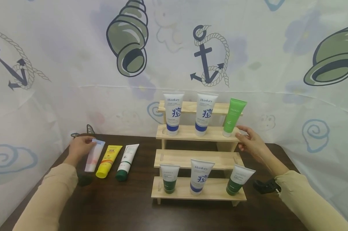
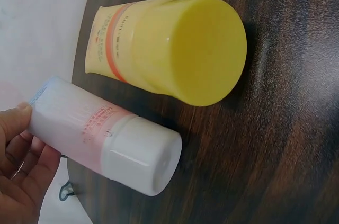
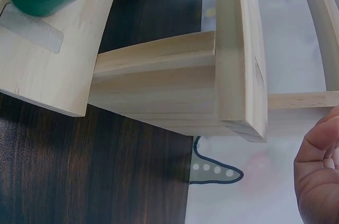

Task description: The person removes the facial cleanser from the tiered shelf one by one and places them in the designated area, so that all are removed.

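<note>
At the table's left, my left hand (image 1: 80, 148) pinches the flat end of a pale pink-and-white squeeze tube (image 2: 90, 128) between thumb and fingers. The tube lies beside a yellow tube (image 2: 159, 49) and a white tube with a green cap (image 1: 127, 162). My right hand (image 1: 253, 144) holds the right end of an upper shelf of the wooden display rack (image 1: 188, 158), thumb and index finger at the board's edge. Close by, a green tube (image 1: 233, 117) stands cap down on that shelf, leaning slightly. In the right wrist view the fingertips are partly cut off.
Two white-and-blue tubes (image 1: 174, 112) stand left of the green one. The lowest shelf bears a white-and-blue tube (image 1: 201, 175) between two white-and-green tubes (image 1: 238, 179). A patterned cloth (image 1: 75, 64) hangs behind the dark wooden table (image 1: 110, 205).
</note>
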Motion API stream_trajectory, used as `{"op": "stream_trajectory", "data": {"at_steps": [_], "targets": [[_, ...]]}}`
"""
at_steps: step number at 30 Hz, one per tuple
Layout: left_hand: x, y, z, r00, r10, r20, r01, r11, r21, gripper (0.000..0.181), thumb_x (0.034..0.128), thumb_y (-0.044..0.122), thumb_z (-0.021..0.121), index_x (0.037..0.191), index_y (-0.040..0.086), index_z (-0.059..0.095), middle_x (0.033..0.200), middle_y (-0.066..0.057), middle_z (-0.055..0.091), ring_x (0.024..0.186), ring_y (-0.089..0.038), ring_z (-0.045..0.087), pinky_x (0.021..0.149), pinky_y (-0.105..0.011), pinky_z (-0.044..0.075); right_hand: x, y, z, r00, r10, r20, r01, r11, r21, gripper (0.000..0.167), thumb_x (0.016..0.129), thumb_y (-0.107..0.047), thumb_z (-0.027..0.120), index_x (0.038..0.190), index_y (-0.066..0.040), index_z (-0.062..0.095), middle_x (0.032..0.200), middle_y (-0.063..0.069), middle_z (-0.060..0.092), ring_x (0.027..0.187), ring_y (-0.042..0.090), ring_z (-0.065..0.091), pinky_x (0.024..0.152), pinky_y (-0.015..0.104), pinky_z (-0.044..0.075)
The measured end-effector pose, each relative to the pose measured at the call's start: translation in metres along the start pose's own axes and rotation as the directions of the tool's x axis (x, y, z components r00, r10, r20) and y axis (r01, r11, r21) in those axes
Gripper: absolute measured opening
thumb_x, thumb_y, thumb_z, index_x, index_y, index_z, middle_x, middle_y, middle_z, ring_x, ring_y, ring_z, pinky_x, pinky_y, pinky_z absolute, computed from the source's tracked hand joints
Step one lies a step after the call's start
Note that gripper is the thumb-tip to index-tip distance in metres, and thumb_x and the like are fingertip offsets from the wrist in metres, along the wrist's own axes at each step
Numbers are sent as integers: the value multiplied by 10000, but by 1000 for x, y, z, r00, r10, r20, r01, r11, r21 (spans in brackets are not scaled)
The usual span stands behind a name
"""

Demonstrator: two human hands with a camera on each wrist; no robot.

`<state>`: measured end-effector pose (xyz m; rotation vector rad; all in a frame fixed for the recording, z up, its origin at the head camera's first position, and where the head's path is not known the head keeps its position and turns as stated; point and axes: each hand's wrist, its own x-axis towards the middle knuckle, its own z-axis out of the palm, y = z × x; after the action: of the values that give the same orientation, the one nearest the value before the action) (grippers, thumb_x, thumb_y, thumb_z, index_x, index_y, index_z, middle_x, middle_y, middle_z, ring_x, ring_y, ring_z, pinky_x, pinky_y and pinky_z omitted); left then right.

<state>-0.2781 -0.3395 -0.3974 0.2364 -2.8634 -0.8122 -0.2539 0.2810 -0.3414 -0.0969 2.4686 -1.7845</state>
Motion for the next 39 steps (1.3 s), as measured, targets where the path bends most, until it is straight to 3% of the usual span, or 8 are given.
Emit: {"op": "stream_trajectory", "data": {"at_steps": [8, 21, 39], "targets": [[2, 3, 8, 997, -75, -23, 75, 997, 4, 420, 928, 213, 541, 1218, -91, 555, 1217, -325, 540, 1004, -450, 511, 780, -510, 427, -1, -2, 0, 1000, -3, 3, 3, 1000, 20, 673, 970, -310, 511, 1473, -31, 162, 725, -92, 535, 605, 20, 511, 563, 168, 465], [3, -10, 23, 990, -133, -54, 132, 991, -20, 432, 917, 241, 559, 1231, -55, 562, 1203, -259, 580, 1068, -469, 504, 813, -513, 401, 1, -2, 2, 1000, -1, 3, 1, 999, 32, 665, 968, -303, 517, 1469, -36, 170, 718, -86, 525, 600, 18, 509, 556, 162, 464], [5, -18, 32, 969, -249, -9, 247, 965, -91, 463, 942, 269, 536, 1270, -59, 528, 1285, -299, 502, 1053, -434, 477, 819, -501, 385, -1, 1, 0, 1000, -8, 5, 8, 1000, 6, 679, 971, -322, 508, 1480, -43, 157, 742, -78, 524, 616, 20, 508, 565, 169, 469]]}}
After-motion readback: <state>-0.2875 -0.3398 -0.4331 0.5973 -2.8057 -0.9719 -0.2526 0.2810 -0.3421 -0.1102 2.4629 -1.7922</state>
